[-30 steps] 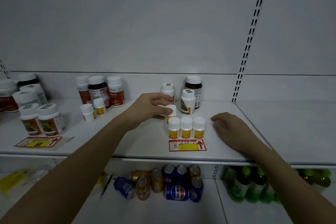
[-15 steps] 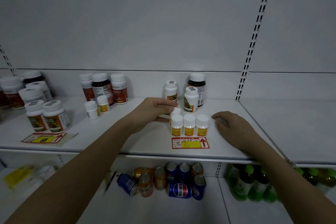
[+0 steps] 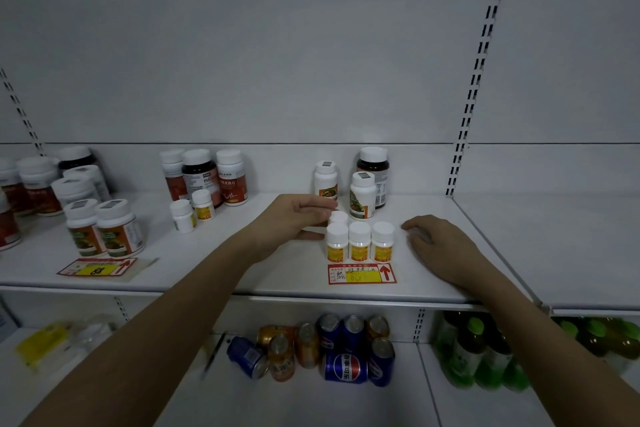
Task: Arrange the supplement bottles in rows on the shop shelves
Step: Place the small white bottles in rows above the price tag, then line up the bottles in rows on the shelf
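1. The left hand [image 3: 294,215] is curled around a small white-capped bottle [image 3: 338,218]. This bottle stands on the white shelf [image 3: 242,270], right behind the front row.
2. The front row [image 3: 360,242] has three small bottles with white caps and yellow labels. They stand upright, side by side and touching.
3. The held bottle is behind the leftmost bottle of that row. Only its cap shows.
4. The right hand [image 3: 440,246] rests on the shelf just to the right of the row. Its fingers [image 3: 414,226] are loose and a little bent, and they hold nothing.
5. A red and yellow price tag [image 3: 361,273] lies flat on the shelf in front of the row.
6. Behind the row stand two white bottles [image 3: 362,196] with food pictures and one dark bottle [image 3: 373,172].
7. More to the left is a group of brown and red bottles [image 3: 204,175] with two little white bottles [image 3: 192,210] in front.
8. At the far left are more big white bottles [image 3: 104,229], with another price tag [image 3: 97,267] lying near them.
9. On the lower shelf [image 3: 156,392], soda cans [image 3: 322,348] lie and stand in a messy bunch. I cannot tell what is inside any bottle or can.
10. Green drink bottles [image 3: 485,354] stand on the lower shelf to the right.
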Available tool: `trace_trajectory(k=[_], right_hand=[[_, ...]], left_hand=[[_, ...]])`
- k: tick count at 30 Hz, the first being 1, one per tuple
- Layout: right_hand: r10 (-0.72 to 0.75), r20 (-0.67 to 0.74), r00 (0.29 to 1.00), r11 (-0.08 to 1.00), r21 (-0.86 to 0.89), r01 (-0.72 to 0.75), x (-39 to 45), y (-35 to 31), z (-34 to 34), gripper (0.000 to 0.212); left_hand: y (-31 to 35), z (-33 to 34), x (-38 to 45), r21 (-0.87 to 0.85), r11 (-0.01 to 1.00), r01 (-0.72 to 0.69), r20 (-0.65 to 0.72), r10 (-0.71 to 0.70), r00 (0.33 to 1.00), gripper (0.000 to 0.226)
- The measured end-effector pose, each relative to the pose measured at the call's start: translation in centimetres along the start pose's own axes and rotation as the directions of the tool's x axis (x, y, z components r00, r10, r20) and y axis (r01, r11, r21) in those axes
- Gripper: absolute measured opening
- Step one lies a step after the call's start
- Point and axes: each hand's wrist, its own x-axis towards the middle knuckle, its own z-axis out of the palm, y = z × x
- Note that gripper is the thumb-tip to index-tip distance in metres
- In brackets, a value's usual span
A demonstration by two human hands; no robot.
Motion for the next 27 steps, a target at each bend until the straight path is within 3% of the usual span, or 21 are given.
trace_trajectory(k=[4,8,11,15,27], right_hand=[[0.031,-0.001,1.0,0.998,0.047,-0.031,0.0,-0.6,-0.5,0.028],[0.024,-0.157,0.987,0.99,0.14,-0.001,1.2,-4.3,-2.4,0.024],[-0.05,-0.192,0.98,0.972,0.217,0.092,2.4,-10.5,-4.2,0.019],[-0.197,-0.088,0.977,0.937,0.275,0.214,2.8,-20.6,-4.4,0.022],[-0.484,0.149,0.862,0.854,0.296,0.428,1.2,-52.3,9.6,0.03]], left_hand=[[1.2,-1.1,-1.1,0.106,0.994,-0.011,-0.047,0.016,0.999,0.025],[3.7,-3.8,-2.5,0.29,0.955,-0.059,-0.141,0.103,0.985,0.017],[5.7,-7.0,-4.0,0.489,0.87,-0.057,-0.222,0.188,0.957,0.012],[7.3,-12.7,-7.4,0.705,0.706,0.073,-0.33,0.234,0.915,0.015],[2.5,-36.4,-30.2,0.688,0.584,0.432,-0.609,0.14,0.781,0.023]])
